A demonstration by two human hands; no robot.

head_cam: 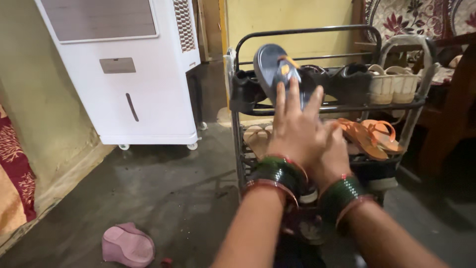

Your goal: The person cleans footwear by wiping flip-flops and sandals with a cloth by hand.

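The room has a dark concrete floor [163, 188], stained in places, and a yellowish wall behind. At the left stands a tall white air cooler [134, 74] on small wheels, close to the wall. Right of it is a black metal shoe rack [317, 106] with several shelves, and beside the rack, at the far right, there is dark wooden furniture with a red flowered cloth [411, 15] above.

On the top shelf of the rack lie black shoes [349, 82] and, near the right end, a pair of cream shoes [394, 84]. On the shelf below is a pair of orange sandals [369, 136], and beige sandals [255, 139] sit at the left of the same shelf.

The left hand [295, 126] is raised in front of the top shelf with the fingers stretched out and open; the fingertips touch a blue-grey slipper [275, 69] with an orange strap, which stands tilted up against the top shelf, its sole side toward the camera. The right hand [337, 156] is just behind and under the left one, mostly hidden, so I cannot tell if it is open or closed. Both wrists wear green bangles [277, 173].

On the floor at the lower left lies a pink slipper [128, 244], well apart from the rack.
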